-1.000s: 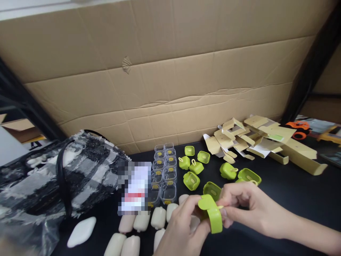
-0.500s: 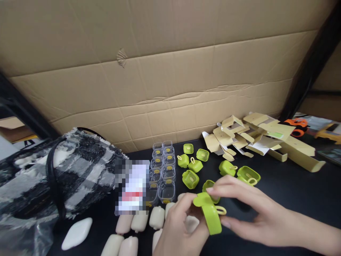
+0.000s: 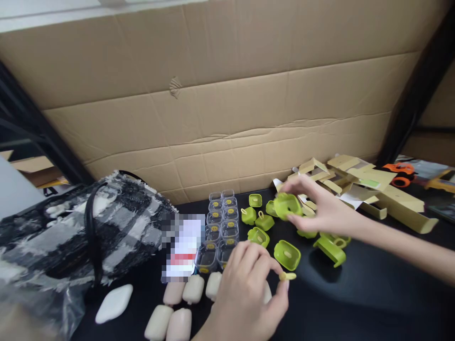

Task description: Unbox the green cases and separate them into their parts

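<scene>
My left hand (image 3: pixel 245 289) pinches a small pale yellow loop (image 3: pixel 288 276) between thumb and fingertips, low over the black table. Farther back, my right hand (image 3: pixel 318 201) holds a green plastic cap (image 3: pixel 286 207) by its edges; a dark hole shows in its middle. Below that hand, a green cap (image 3: pixel 287 255) lies hollow side up between the two hands. To the right, another green cap (image 3: pixel 331 249) rests on its side against one with a yellow loop. More green caps (image 3: pixel 264 221), some with loops, lie behind my left hand.
Two rows of clear square cups (image 3: pixel 213 218) with yellow smiley marks stand left of the caps. Cream rounded containers (image 3: pixel 194 289) lie in front, partly behind my left hand. A phone (image 3: pixel 186 246), a plaid bag (image 3: pixel 117 227) and a white case (image 3: pixel 114 303) are left; opened cartons (image 3: pixel 359 177) lie back right.
My hands have parted from the looped green cap they both held. A cap now lies on its side at right. My right hand has moved back with a cap, and my left pinches a loop.
</scene>
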Action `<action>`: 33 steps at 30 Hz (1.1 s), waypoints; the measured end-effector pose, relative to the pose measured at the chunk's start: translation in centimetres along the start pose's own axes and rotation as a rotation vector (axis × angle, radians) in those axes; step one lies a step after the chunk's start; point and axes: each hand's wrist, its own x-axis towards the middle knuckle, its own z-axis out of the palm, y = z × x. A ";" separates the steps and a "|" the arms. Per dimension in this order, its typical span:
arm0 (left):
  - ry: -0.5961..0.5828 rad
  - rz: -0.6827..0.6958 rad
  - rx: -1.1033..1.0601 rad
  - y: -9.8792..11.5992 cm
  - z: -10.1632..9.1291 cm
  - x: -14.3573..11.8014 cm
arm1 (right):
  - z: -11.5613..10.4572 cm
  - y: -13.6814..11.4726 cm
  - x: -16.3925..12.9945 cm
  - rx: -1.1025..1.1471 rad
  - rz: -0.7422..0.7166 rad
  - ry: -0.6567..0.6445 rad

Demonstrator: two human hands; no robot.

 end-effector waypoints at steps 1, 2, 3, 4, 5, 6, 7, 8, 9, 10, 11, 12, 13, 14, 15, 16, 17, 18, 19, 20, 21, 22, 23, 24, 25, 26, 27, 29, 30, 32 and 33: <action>0.003 0.037 0.023 0.0 0.1 -0.1 | 0.4 1.0 1.8 0.015 0.037 -0.035; 0.009 0.065 0.045 -0.1 0.3 -0.2 | 1.0 1.9 3.7 0.004 0.089 -0.093; 0.012 0.081 0.065 -0.2 0.5 -0.4 | 1.9 2.8 5.5 -0.007 0.105 -0.127; 0.005 0.083 0.081 -0.3 0.6 -0.5 | 2.9 3.7 7.3 -0.017 0.113 -0.160; -0.020 0.074 0.092 -0.3 0.8 -0.7 | 4.0 4.5 8.8 -0.030 0.120 -0.199; -0.064 0.054 0.095 -0.4 0.9 -0.8 | 5.1 5.1 10.1 -0.045 0.128 -0.243; -0.114 0.028 0.096 -0.5 1.1 -1.0 | 6.1 5.7 11.1 -0.060 0.138 -0.297; -0.158 -0.002 0.095 -0.5 1.3 -1.1 | 7.0 6.1 11.9 -0.076 0.149 -0.353; -0.190 -0.028 0.094 -0.5 1.5 -1.3 | 7.8 6.4 12.4 -0.093 0.161 -0.409; -0.213 -0.046 0.093 -0.5 1.7 -1.4 | 8.5 6.7 12.7 -0.108 0.172 -0.462; -0.221 -0.058 0.093 -0.4 1.9 -1.4 | 8.9 6.9 12.8 -0.122 0.181 -0.509; -0.219 -0.065 0.092 -0.4 1.9 -1.4 | 9.2 7.1 12.8 -0.135 0.187 -0.549; -0.223 -0.067 0.089 -0.3 1.8 -1.3 | 9.2 7.2 12.8 -0.145 0.191 -0.581; -0.235 -0.070 0.084 -0.1 1.6 -1.1 | 9.1 7.4 12.6 -0.153 0.192 -0.607; -0.247 -0.077 0.083 0.0 1.3 -0.9 | 8.9 7.6 12.5 -0.159 0.192 -0.624; -0.258 -0.088 0.087 0.1 0.8 -0.6 | 8.5 7.7 12.4 -0.166 0.192 -0.636; -0.269 -0.099 0.095 0.3 0.4 -0.2 | 8.0 7.9 12.2 -0.172 0.193 -0.647; -0.282 -0.106 0.108 0.4 0.0 0.3 | 7.5 8.1 12.1 -0.177 0.196 -0.662; -0.291 -0.107 0.119 0.5 -0.4 0.8 | 7.1 8.3 11.9 -0.181 0.201 -0.680; -0.290 -0.104 0.127 0.6 -0.5 1.4 | 6.6 8.5 11.7 -0.183 0.207 -0.702; -0.286 -0.095 0.133 0.7 -0.5 2.1 | 6.3 8.6 11.6 -0.182 0.214 -0.721; -0.277 -0.083 0.137 0.7 -0.3 2.9 | 6.0 8.7 11.4 -0.178 0.221 -0.733; -0.262 -0.072 0.144 0.7 0.1 3.7 | 5.8 8.8 11.2 -0.172 0.227 -0.734; -0.244 -0.058 0.155 0.6 0.7 4.6 | 5.6 8.8 11.0 -0.166 0.234 -0.720; -0.232 -0.051 0.166 0.5 1.4 5.6 | 5.4 8.7 10.9 -0.160 0.240 -0.692; -0.226 -0.042 0.162 0.3 2.2 6.5 | 5.1 8.6 10.7 -0.154 0.246 -0.652; -0.230 -0.038 0.153 0.0 3.0 7.4 | 4.7 8.4 10.6 -0.145 0.252 -0.602; -0.228 -0.035 0.138 -0.7 4.3 8.8 | 3.8 7.9 10.4 -0.117 0.259 -0.483; -0.232 -0.033 0.127 -1.1 4.8 9.3 | 3.2 7.5 10.3 -0.094 0.257 -0.419; -0.242 -0.042 0.095 -1.6 5.3 9.7 | 2.0 6.7 9.8 -0.027 0.241 -0.300; -0.241 -0.057 0.075 -1.8 5.3 9.7 | 1.5 6.2 9.5 0.016 0.229 -0.247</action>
